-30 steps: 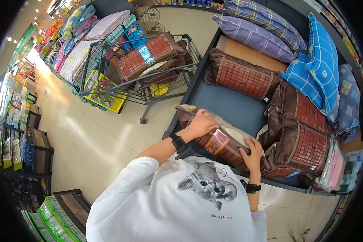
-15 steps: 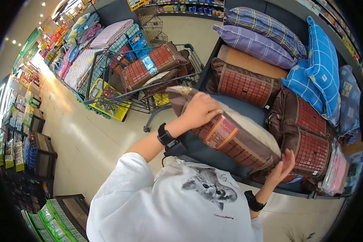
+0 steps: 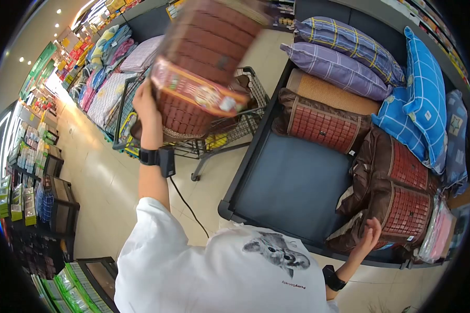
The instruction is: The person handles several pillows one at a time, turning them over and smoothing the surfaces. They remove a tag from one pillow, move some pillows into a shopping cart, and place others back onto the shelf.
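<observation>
My left hand [image 3: 147,107] grips a brown pillow [image 3: 209,44] by its edge at the paper label band; most of the fingers are hidden behind it. The pillow has a reddish-brown tiled face, blurred by motion, and is raised in front of the shopping cart [image 3: 256,86], hiding much of it. My right hand [image 3: 369,237] is held up with fingers spread and nothing in it. It overlaps a brown tiled pillow [image 3: 407,211] on the dark display stand [image 3: 292,177].
More pillows lie on the stand: a tiled one [image 3: 324,128], a purple checked one [image 3: 339,70] and a blue checked one [image 3: 423,99]. Folded bedding [image 3: 107,96] is piled on the left. A cable hangs from my left wrist device [image 3: 164,159].
My left hand has carried the pillow from over the stand up and left to the cart, turning it. My right hand has come away from the pillow's end and stays near the stand's edge.
</observation>
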